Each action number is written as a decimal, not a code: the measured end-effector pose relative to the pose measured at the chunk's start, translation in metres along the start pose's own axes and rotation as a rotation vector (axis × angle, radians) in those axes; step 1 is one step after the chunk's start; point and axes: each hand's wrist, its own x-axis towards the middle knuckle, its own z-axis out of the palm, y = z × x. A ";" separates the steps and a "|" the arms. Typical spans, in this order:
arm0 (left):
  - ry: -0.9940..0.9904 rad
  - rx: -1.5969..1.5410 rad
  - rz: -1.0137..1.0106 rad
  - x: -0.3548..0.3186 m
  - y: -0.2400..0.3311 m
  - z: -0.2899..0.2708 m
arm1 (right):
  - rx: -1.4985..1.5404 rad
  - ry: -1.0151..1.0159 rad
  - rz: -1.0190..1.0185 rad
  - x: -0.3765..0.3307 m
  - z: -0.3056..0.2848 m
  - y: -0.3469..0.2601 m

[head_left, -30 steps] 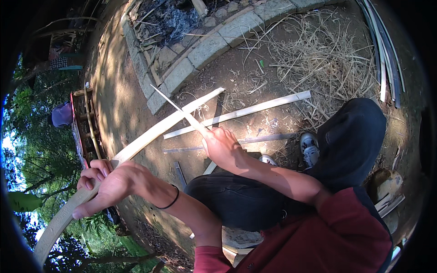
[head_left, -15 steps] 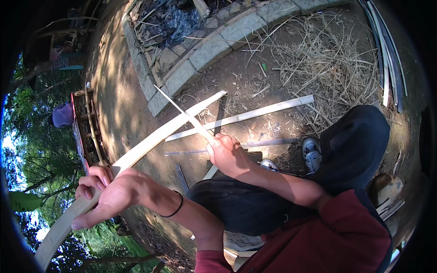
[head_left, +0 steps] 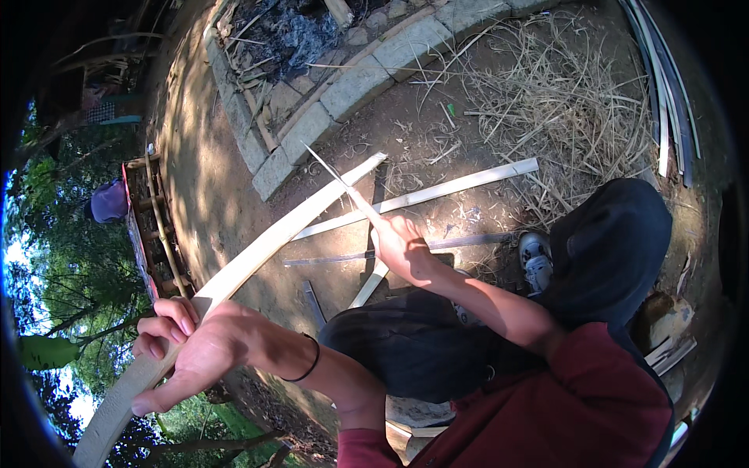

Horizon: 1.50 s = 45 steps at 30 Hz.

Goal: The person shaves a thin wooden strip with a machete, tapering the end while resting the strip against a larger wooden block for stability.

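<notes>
My left hand (head_left: 187, 343) grips a long pale bamboo slat (head_left: 265, 246) that curves from the lower left up to the middle of the view. My right hand (head_left: 402, 246) is shut on the handle of a long thin blade (head_left: 335, 178), whose edge lies against the slat near its far end. I sit with dark trousers (head_left: 421, 351) over my knees, and both forearms come in from the lower edge.
More pale slats (head_left: 437, 193) lie on the dirt ahead. A curved row of stone blocks (head_left: 328, 109) borders a pit of ash and scraps. Dry straw (head_left: 569, 109) is heaped at the right. A wooden frame (head_left: 156, 226) and a person's blue cap (head_left: 108, 201) are at the left.
My left hand has slid lower along the slat, toward the bottom left. My right hand and the blade have shifted slightly right along the slat's far end.
</notes>
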 end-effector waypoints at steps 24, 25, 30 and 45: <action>0.011 0.050 -0.004 0.009 -0.012 -0.012 | 0.222 -0.033 0.027 0.004 -0.007 -0.007; 0.010 0.056 0.002 0.012 -0.015 -0.015 | 0.208 0.002 -0.015 0.004 -0.006 -0.008; -0.017 0.054 -0.031 0.012 -0.012 -0.016 | 0.186 0.176 -0.194 -0.020 0.043 0.008; 0.051 0.108 -0.030 0.016 -0.019 -0.020 | 0.191 -0.145 0.127 0.011 0.014 0.011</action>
